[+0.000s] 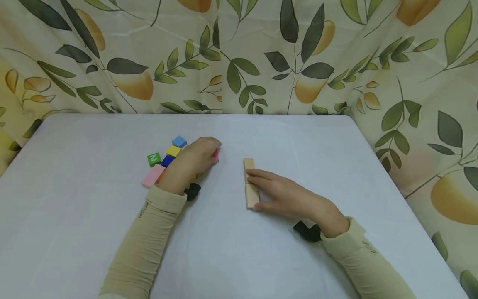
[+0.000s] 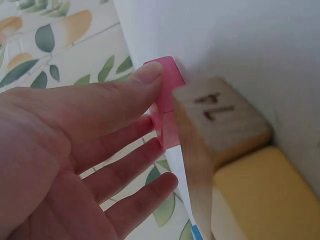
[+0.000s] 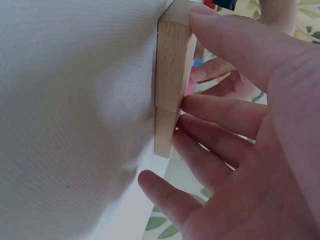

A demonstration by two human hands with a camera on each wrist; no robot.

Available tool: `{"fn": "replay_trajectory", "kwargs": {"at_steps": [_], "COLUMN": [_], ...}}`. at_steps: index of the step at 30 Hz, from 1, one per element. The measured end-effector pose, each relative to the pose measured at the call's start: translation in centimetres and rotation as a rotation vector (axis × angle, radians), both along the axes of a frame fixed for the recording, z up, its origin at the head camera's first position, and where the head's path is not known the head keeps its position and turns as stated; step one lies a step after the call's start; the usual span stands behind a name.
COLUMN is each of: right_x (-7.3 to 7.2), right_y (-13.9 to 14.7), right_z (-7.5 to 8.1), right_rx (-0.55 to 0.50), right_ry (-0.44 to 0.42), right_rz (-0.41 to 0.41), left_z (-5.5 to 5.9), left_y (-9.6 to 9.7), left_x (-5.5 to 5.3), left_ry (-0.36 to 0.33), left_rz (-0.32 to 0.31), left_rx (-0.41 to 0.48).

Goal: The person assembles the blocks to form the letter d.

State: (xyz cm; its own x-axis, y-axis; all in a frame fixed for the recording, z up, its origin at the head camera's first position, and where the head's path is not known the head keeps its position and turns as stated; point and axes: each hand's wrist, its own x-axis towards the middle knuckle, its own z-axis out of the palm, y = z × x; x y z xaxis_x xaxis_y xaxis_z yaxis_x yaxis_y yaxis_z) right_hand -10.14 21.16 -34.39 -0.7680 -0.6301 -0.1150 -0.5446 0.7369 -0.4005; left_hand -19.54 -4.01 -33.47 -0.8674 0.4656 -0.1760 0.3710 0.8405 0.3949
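In the head view my left hand point(image 1: 199, 155) is at the right side of a group of coloured blocks. It pinches a pink block point(image 2: 172, 80) between thumb and fingertips, its lower part partly hidden. Close beside that stand a wooden block point(image 2: 225, 112) with a dark burnt mark and a yellow block point(image 2: 275, 190). My right hand point(image 1: 285, 195) lies over two plain wooden blocks point(image 1: 252, 196) set end to end in a line. Its thumb touches the near block, while nearly straight fingertips rest along the blocks' side and top in the right wrist view.
Left of my left hand lie a light pink block point(image 1: 153, 175), a green block with a white 2 point(image 1: 154, 159), a dark blue block point(image 1: 167, 160), a yellow one and a light blue block point(image 1: 179, 141). A white-covered table point(image 1: 231, 257) meets a leaf-patterned curtain point(image 1: 257, 54).
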Motion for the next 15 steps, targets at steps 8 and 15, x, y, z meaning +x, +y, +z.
{"fn": "replay_trajectory", "kwargs": {"at_steps": [8, 15], "right_x": [0.0, -0.2], "right_y": [0.2, 0.1], "right_z": [0.1, 0.3], "right_rx": [0.01, 0.026], "right_ry": [0.019, 0.043], "right_rz": [0.018, 0.05], "left_z": [-0.2, -0.1], "left_y": [0.8, 1.2], "left_x": [0.0, -0.3], "left_ry": [0.014, 0.044], "left_rz": [-0.003, -0.034], "left_rx": [-0.007, -0.001]}}
